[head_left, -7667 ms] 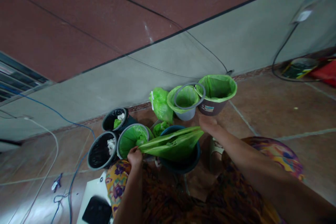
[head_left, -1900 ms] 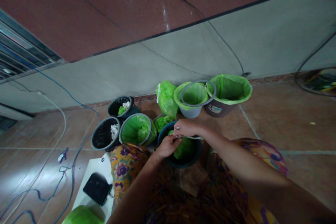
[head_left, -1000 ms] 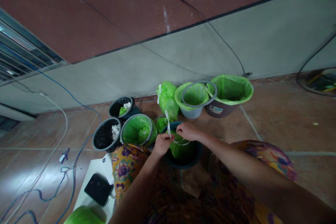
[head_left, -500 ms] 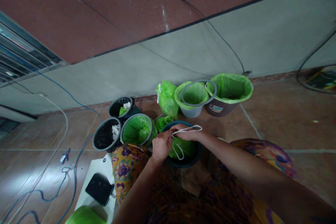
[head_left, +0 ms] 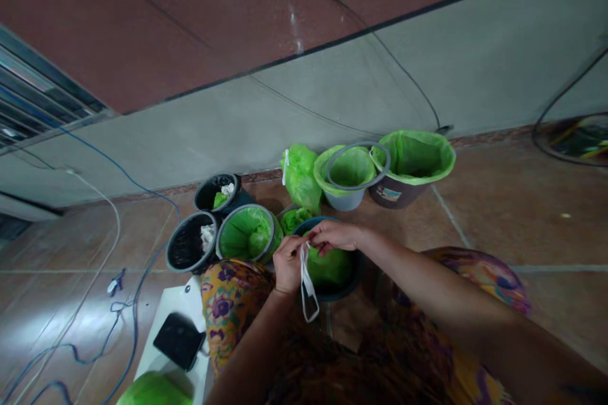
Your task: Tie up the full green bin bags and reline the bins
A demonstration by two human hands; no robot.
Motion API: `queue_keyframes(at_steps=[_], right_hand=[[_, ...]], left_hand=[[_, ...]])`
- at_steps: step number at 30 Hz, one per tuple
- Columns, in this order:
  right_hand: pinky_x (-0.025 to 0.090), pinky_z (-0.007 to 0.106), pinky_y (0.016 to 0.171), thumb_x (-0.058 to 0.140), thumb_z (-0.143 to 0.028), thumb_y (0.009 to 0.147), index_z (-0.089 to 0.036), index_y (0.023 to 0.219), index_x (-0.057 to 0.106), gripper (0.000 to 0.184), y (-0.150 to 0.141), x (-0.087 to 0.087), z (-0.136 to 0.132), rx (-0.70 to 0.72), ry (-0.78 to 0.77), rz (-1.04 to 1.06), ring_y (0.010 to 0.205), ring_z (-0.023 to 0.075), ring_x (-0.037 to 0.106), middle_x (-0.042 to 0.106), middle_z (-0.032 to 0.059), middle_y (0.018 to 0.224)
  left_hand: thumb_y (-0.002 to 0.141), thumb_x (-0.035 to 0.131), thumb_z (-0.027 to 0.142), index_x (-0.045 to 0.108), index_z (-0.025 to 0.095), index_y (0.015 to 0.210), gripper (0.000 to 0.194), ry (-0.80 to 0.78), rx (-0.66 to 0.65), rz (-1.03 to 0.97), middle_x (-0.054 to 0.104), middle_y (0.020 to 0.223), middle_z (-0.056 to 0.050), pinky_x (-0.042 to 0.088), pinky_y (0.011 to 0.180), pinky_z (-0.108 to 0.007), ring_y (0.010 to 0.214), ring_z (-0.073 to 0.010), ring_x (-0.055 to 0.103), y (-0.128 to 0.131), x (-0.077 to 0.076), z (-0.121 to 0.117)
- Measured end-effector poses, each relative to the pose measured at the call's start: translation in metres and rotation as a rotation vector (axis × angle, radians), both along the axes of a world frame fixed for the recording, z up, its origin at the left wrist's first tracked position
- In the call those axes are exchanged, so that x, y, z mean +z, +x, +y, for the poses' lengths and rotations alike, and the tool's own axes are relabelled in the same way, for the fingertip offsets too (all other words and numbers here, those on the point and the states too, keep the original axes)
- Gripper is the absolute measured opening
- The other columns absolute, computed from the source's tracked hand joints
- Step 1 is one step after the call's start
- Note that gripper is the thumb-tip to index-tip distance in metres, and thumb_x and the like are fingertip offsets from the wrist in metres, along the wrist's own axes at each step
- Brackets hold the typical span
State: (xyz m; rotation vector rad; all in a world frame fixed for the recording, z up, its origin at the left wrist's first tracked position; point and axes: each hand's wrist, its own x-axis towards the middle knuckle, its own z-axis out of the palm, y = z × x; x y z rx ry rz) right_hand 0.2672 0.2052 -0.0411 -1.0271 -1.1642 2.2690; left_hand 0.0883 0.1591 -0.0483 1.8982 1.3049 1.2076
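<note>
Over a dark blue bin (head_left: 352,285), my left hand (head_left: 287,266) and my right hand (head_left: 336,236) meet with fingertips nearly touching. A white drawstring (head_left: 310,288) is pinched between them, and its long loop hangs down beside my left hand. Inside the bin sits a green plastic bag (head_left: 330,267), gathered up toward my fingers. Both hands are closed; the fingers partly hide the knot area, so I cannot tell whether the string is tied there.
By the wall stand a tied green bag (head_left: 303,177), a grey bin (head_left: 346,201) with a loose ring (head_left: 329,168), and a brown lined bin (head_left: 396,195). Several lined bins (head_left: 247,234) stand at left. A black phone-like object (head_left: 178,340) lies on a white board (head_left: 154,329); cables (head_left: 136,304) cross the floor.
The drawstring loops, spread right and downward before, now hang together below my left hand. My right hand has turned and drawn slightly back, its fingers more visible.
</note>
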Motion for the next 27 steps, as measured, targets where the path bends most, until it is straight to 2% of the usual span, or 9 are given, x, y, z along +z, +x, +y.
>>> queue_keyframes(at_steps=[5,10,13,16,18,21,24,27], right_hand=[[0.049,0.022,0.059,0.067,-0.015,0.066,-0.013,0.080,0.067,0.014,0.000,-0.001,0.000,-0.015,0.047,-0.062,0.059,0.0079,0.053,0.056,-0.0037,0.063],[0.043,0.020,0.051,0.055,-0.012,0.072,-0.016,0.080,0.066,0.014,-0.004,0.001,-0.003,0.009,0.209,-0.232,0.058,0.0098,0.051,0.051,-0.0047,0.061],[0.039,0.021,0.052,0.049,-0.014,0.079,-0.017,0.079,0.064,0.015,-0.008,0.002,-0.003,-0.044,0.398,-0.377,0.058,0.0098,0.050,0.052,-0.0038,0.062],[0.040,0.023,0.063,0.053,-0.012,0.079,-0.015,0.078,0.064,0.012,-0.011,0.002,-0.002,-0.163,0.705,-0.510,0.065,0.0105,0.052,0.059,-0.0012,0.068],[0.041,0.024,0.069,0.053,-0.011,0.080,-0.014,0.080,0.065,0.012,-0.011,0.002,-0.001,-0.239,0.798,-0.508,0.071,0.0113,0.055,0.063,0.0011,0.074],[0.042,0.022,0.067,0.050,-0.009,0.080,-0.012,0.091,0.064,0.019,-0.008,0.003,0.001,-0.241,0.663,-0.378,0.073,0.0110,0.058,0.066,0.0031,0.082],[0.039,0.020,0.054,0.051,-0.010,0.077,-0.014,0.097,0.066,0.026,-0.003,0.004,0.000,-0.050,0.485,-0.271,0.067,0.0102,0.056,0.065,0.0012,0.083],[0.036,0.019,0.049,0.054,-0.018,0.077,-0.015,0.091,0.069,0.020,-0.001,0.002,0.000,0.044,0.438,-0.264,0.062,0.0104,0.052,0.059,-0.0013,0.070]], left_hand=[[0.080,0.069,0.026,0.075,0.019,0.083,0.009,-0.041,-0.018,-0.107,0.068,0.080,-0.004,0.050,0.066,-0.024,0.073,-0.0131,0.064,0.001,-0.002,-0.001],[0.081,0.069,0.025,0.075,0.019,0.082,0.009,-0.071,-0.057,-0.112,0.067,0.080,-0.003,0.050,0.067,-0.023,0.073,-0.0128,0.064,0.001,-0.008,0.000],[0.081,0.068,0.024,0.075,0.019,0.082,0.009,-0.056,-0.054,-0.058,0.067,0.080,-0.003,0.050,0.066,-0.023,0.073,-0.0127,0.064,0.000,-0.009,0.001],[0.082,0.067,0.023,0.075,0.019,0.083,0.010,-0.042,-0.029,-0.021,0.067,0.080,-0.003,0.049,0.066,-0.023,0.073,-0.0127,0.064,0.000,-0.009,0.002],[0.082,0.066,0.023,0.075,0.019,0.083,0.010,-0.034,-0.016,-0.008,0.068,0.081,-0.003,0.049,0.066,-0.022,0.073,-0.0127,0.064,0.001,-0.009,0.001],[0.083,0.065,0.022,0.075,0.020,0.083,0.010,-0.020,-0.024,0.009,0.068,0.082,-0.003,0.050,0.067,-0.022,0.074,-0.0127,0.065,0.001,-0.009,0.000],[0.083,0.064,0.022,0.075,0.020,0.083,0.011,0.000,-0.031,0.031,0.068,0.083,-0.004,0.051,0.069,-0.023,0.076,-0.0130,0.066,-0.002,-0.009,-0.002],[0.084,0.064,0.022,0.075,0.021,0.085,0.011,0.019,-0.037,0.053,0.069,0.084,-0.004,0.052,0.070,-0.024,0.076,-0.0131,0.066,-0.005,-0.008,-0.003]])
